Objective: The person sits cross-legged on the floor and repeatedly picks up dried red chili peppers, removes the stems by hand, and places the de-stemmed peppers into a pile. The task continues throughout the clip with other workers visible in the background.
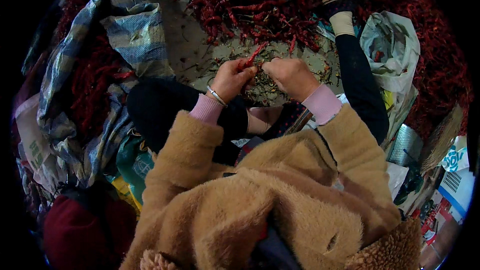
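My left hand, with a bangle at its wrist, grips a dried red chili pepper whose tip points up and to the right. Just to the right, my right hand is curled with its fingertips close to the left hand's. Its back faces me, so whatever may be pinched in it is hidden. Below both hands, bits of chili stems litter the grey floor between my legs. Beyond them lies a large heap of dried red chilies.
At the left, a blue-striped woven sack lies open around more red chilies. A pale plastic bag stands right of my outstretched leg. A dark red bundle sits at the lower left, a white-and-blue box at the lower right.
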Demonstrator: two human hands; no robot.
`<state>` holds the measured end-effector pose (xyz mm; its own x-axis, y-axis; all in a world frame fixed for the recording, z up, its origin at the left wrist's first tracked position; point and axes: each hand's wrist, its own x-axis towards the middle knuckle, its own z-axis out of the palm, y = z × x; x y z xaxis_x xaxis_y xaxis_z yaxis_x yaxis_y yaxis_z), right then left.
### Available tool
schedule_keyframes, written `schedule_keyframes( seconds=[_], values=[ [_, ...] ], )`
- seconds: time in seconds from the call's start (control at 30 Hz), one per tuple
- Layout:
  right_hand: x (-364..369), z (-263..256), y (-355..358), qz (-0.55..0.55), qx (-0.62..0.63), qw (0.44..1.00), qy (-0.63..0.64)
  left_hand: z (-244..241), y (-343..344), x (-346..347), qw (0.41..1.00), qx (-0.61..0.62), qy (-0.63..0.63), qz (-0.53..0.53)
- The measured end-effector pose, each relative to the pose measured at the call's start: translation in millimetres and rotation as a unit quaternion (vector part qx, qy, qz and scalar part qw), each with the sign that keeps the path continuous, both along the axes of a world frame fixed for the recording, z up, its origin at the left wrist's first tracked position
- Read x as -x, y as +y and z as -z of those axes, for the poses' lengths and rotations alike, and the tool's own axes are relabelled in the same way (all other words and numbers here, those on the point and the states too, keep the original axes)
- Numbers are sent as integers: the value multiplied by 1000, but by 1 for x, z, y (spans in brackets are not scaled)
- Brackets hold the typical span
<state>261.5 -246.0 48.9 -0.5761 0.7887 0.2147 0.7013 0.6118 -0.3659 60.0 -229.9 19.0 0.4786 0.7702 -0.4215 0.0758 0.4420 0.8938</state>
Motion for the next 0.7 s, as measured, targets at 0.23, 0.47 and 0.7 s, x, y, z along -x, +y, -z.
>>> schedule_keyframes(
  seconds=[0.23,0.47,0.7],
  values=[
    [17,2,-6,81,52,995,17,2,-10,-14,966,-182,173,-61],
    [-12,42,27,299,177,937,34,-10,-14,-9,910,-327,144,-210],
    [-65,1,24,264,186,937,-132,-22,4,2,950,49,-138,-274]
  ],
)
